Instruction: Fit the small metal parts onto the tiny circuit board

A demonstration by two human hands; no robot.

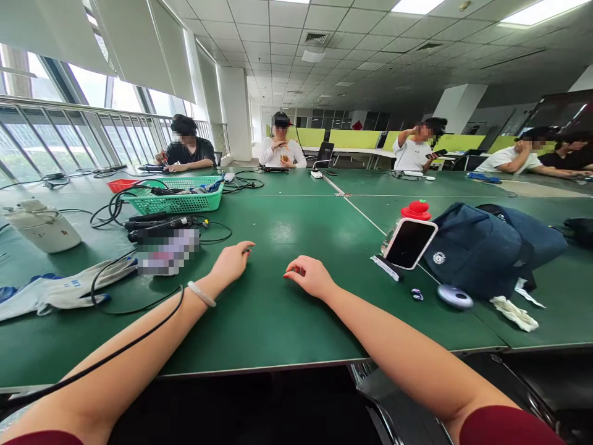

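Note:
My left hand is held just above or on the green table, with its fingers loosely bent and pointing right. A pale bangle circles that wrist, and a black cable crosses the forearm. Facing it across a small gap is my right hand, its red-nailed fingers half curled and slightly apart. Neither hand shows anything held. Nearest to the left hand lie a blurred-out item and some black devices. To the right of the right hand, a phone leans upright against a red-topped bottle.
At left are a white canister, work gloves and a green basket of cables. A dark blue bag, a round lilac case, small earbuds and crumpled tissue lie right. Several people sit along the far side.

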